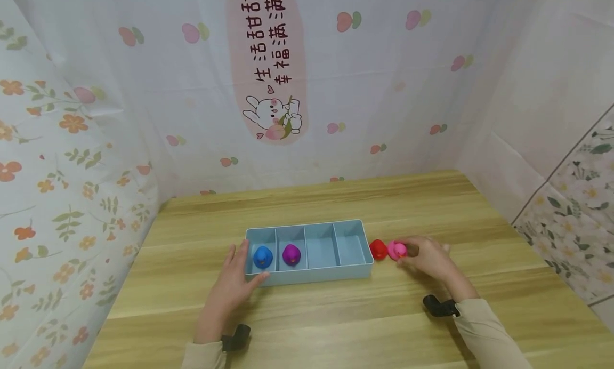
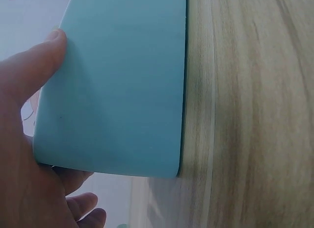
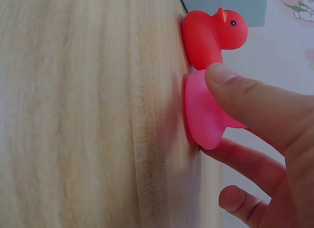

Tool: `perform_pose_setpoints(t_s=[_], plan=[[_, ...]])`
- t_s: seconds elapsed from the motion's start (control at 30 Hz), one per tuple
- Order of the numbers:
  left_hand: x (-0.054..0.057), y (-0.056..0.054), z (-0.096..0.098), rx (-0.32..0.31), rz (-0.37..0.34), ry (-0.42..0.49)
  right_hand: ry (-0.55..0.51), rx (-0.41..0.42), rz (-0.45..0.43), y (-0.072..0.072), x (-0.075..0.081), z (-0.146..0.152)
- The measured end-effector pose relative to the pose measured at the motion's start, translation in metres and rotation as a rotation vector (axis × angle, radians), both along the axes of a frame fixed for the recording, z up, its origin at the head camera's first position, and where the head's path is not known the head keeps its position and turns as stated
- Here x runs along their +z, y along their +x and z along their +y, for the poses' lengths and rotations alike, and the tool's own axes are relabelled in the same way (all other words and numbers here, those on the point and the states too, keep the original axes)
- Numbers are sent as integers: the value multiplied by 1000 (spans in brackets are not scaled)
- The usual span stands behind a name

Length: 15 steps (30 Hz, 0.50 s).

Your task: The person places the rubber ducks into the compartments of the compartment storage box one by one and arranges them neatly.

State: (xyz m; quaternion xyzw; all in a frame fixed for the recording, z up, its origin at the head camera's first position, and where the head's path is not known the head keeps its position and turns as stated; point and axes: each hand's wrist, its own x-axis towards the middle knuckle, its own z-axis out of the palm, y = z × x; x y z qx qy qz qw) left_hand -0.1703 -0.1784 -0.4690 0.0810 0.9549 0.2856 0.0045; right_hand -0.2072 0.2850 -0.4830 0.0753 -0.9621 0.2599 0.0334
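A light blue tray [image 1: 309,275] with dividers stands on the table. In its leftmost compartment sits a blue rubber duck [image 1: 262,257], and a purple rubber duck [image 1: 291,255] sits in the one beside it. My left hand [image 1: 232,283] holds the tray's left end, thumb at the front rim and fingers along the end wall. Just beyond the tray's right end is a red rubber duck [image 3: 203,39]. Right against it, my right hand [image 1: 429,258] pinches a pink rubber duck [image 3: 203,110] between thumb and fingers, low at the tabletop. The thumb covers part of the pink duck in the right wrist view.
The wood-grain table [image 1: 326,326] reaches to a printed cloth [image 1: 384,91] hanging behind it. Flowered cloth [image 1: 72,198] hangs on the left side, and another sheet [image 1: 542,102] borders the right. Each wrist carries a black camera mount [image 1: 438,306].
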Motion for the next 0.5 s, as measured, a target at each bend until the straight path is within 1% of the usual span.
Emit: perform_pose_setpoints(t_s=[0.1, 0.27, 0.5], plan=[[0, 1, 0, 2, 3, 2, 15, -5, 26, -1, 0, -2], [1, 2, -1, 0, 6, 0, 18, -5, 38, 0, 1, -2], [3, 2, -2, 0, -8, 10, 22, -12, 38, -3, 13, -2]])
